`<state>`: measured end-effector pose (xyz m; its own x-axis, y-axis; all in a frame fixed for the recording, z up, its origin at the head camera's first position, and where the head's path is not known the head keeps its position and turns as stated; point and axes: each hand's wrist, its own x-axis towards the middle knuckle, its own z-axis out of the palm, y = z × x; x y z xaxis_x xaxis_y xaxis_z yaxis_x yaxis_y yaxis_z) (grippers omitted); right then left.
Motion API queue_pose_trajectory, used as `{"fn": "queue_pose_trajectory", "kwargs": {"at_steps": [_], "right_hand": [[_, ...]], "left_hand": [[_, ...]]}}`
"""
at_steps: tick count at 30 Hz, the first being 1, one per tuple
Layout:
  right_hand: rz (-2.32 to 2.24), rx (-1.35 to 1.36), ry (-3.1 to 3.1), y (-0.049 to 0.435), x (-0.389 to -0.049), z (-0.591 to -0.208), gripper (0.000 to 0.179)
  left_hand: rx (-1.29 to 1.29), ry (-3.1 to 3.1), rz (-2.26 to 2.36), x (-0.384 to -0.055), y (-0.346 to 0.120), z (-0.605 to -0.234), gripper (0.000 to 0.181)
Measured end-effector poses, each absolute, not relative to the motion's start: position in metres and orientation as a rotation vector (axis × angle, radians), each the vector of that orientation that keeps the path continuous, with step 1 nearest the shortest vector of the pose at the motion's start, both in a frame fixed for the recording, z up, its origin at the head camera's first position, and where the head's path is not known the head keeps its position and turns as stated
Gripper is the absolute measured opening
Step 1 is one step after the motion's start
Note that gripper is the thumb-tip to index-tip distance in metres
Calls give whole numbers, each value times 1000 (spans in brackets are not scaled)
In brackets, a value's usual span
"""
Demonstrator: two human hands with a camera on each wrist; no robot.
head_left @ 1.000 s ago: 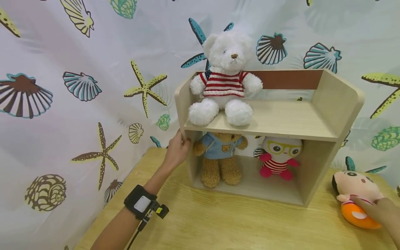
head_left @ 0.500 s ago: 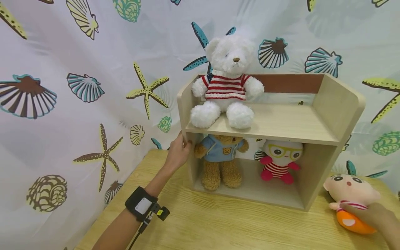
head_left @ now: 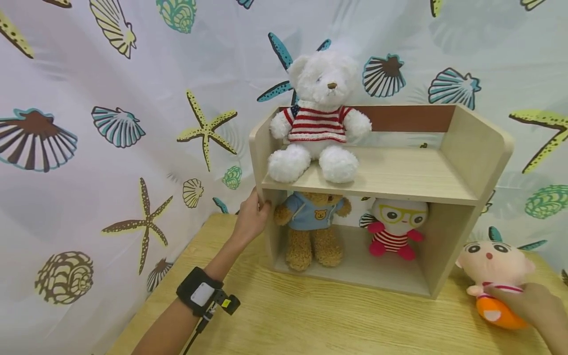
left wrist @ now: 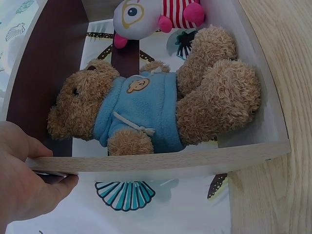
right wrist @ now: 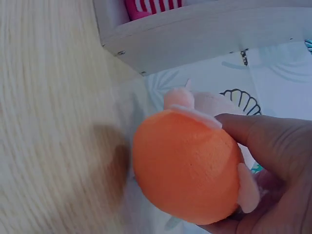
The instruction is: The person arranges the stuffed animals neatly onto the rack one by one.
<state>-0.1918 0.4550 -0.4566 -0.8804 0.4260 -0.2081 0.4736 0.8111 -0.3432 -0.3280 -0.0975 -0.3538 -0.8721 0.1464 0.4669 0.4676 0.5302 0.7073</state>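
My left hand point(head_left: 252, 217) grips the left side panel of a two-tier wooden shelf point(head_left: 412, 167); in the left wrist view thumb and fingers point(left wrist: 61, 187) lie on either side of the panel's edge. Right of the shelf, my right hand point(head_left: 534, 308) holds a plush doll point(head_left: 492, 261) round its body, face toward the head camera. In the right wrist view the doll's rounded orange bottom point(right wrist: 185, 165) faces the camera, and its head is mostly hidden. A white teddy bear point(head_left: 317, 123) in a striped sweater sits on the upper tier, at the left.
On the lower tier are a brown teddy bear point(head_left: 312, 212) in a blue hoodie, at the left, and a plush toy with yellow glasses point(head_left: 390, 241), at the right. The shelf stands on a wooden table point(head_left: 310, 320) before a patterned curtain point(head_left: 133, 74).
The doll in my right hand has shifted a little to the left and turned from tilted to more upright, facing the head camera. My left hand keeps its grip on the shelf.
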Motion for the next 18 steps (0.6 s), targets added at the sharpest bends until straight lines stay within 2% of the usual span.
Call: {"fn": "queue_pose_trajectory", "kwargs": {"at_steps": [4,10,18], "right_hand": [[-722,809,2864,452,-190,-445,89],[-892,803,3077,446,-183,-423,79],[-1099,777,3213,429,-172,-397,77]], "left_hand": [[-511,-2414,-1274,-328,-97,-354,44],[-511,-2414,-1276,-328,-95,-354,44],[-505,-2392,-1254,-327,-94,-355,43]]}}
